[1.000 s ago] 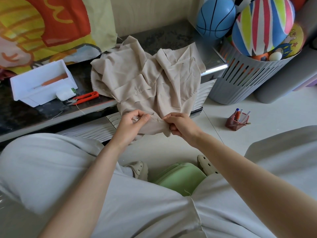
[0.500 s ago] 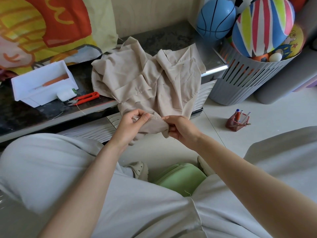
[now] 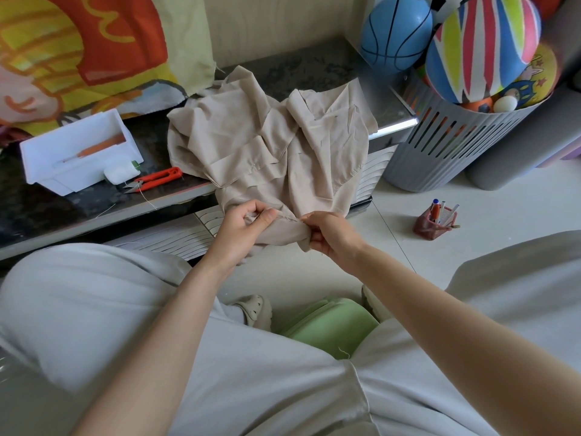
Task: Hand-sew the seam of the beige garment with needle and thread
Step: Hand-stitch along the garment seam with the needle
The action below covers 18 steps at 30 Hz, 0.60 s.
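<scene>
Your left hand [image 3: 242, 229] and right hand [image 3: 334, 236] both have the hem of the beige garment [image 3: 270, 143]. The hands are close together, with a short taut stretch of fabric between them.

Left fingers [image 3: 267, 219]: the thumb is pressed against the curled fingers, pinching a bunched fold of the cloth. Right fingers [image 3: 309, 220]: the tips are pressed together on the edge just beside the left thumb, with the rest of the hand curled under the fabric. It looks like you're tensioning the seam line so the stitch spot lies flat and readable, with the left anchoring and the right working. That's my guess.

I can't make out the needle. There may be a thin sliver at the right fingertips, but it's too small to call. Same for the thread at the seam.

Where the garment is: most of it is heaped and crumpled on the dark surface [image 3: 47, 212]. Its lower part spills over the front edge, down to your hands, and is held in the air above the floor between your knees. Leaving the bulk up there probably takes the weight off, so only the working edge needs holding.

The kit is parked to the left on the surface, in reach but well apart from the hands. There are red snips [image 3: 157, 179], a small white spool-like thing [image 3: 121, 174] touching the white tray [image 3: 78, 152], and a loose strand [image 3: 147, 199] trailing near the snips.
</scene>
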Available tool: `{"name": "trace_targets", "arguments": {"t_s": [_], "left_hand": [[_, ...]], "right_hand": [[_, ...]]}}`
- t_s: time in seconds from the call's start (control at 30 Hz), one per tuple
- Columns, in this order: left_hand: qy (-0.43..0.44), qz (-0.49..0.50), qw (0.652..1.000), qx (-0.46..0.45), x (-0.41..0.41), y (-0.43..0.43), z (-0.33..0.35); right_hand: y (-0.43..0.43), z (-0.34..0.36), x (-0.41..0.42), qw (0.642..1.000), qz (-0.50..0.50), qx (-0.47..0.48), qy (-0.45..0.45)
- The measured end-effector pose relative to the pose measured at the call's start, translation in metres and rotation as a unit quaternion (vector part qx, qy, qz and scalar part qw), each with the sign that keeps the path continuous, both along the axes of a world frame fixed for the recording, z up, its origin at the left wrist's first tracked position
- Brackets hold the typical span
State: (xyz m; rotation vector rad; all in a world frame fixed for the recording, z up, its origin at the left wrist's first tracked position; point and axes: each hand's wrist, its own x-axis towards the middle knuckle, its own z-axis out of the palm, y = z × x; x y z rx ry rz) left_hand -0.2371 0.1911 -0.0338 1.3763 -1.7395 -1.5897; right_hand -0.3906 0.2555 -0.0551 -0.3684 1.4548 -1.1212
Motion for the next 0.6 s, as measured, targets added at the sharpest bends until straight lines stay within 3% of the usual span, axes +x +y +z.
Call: {"name": "trace_targets", "arguments": {"t_s": [0.2, 0.6], "left_hand": [[0.01, 0.002, 1.0, 0.013, 0.0, -0.001, -0.002], [0.053, -0.011, 0.998, 0.014, -0.001, -0.004, -0.005]], "right_hand": [[-0.003, -0.003, 0.0, 1.0, -0.001, 0.013, -0.016], [0.003, 0.014, 0.01, 0.984, -0.031, -0.015, -0.177]]}}
